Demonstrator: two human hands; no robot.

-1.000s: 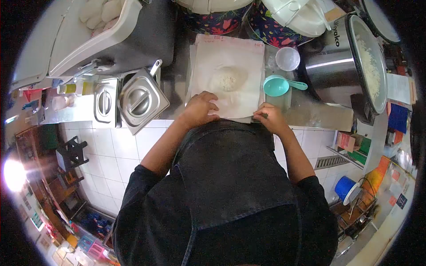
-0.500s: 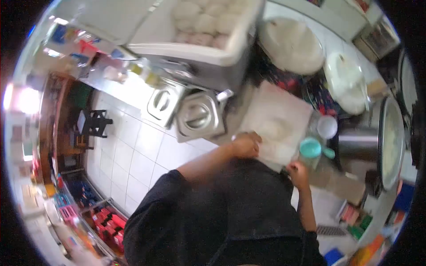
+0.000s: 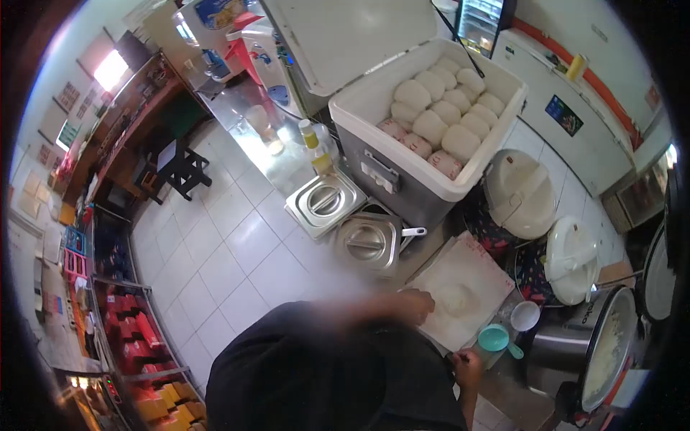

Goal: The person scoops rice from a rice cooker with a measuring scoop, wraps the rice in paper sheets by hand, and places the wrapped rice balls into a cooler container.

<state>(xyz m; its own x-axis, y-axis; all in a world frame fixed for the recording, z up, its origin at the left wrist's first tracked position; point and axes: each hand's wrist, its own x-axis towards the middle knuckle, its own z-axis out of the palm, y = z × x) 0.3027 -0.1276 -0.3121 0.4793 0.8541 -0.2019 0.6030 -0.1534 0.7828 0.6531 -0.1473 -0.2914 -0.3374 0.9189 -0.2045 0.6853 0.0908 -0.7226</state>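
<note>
A stack of white paper sheets (image 3: 480, 269) with red print along its edge lies on the counter. On the top sheet sits a flattened round mound of rice (image 3: 457, 300). At the paper's left edge is my left hand (image 3: 415, 307), its fingers curled; what they hold, if anything, is hidden. My right hand (image 3: 467, 366) is closed near the paper's lower corner, with something dark at the fingertips that I cannot make out. Just right of the paper sit a turquoise cup with a handle (image 3: 493, 337) and a clear container with a white rim (image 3: 525, 316).
An opened cooler (image 3: 392, 176) holds several white wrapped bundles (image 3: 431, 126). Lidded steel pans (image 3: 368, 241) stand left of the paper. Two round containers with white lids (image 3: 521, 194) are beyond it. A large steel pot (image 3: 568, 348) with rice is at the right.
The camera view has tilted up, so the counter and cooler sit lower in the picture. Both hands remain near the paper's edges, and the rice mound stays on the sheet.
</note>
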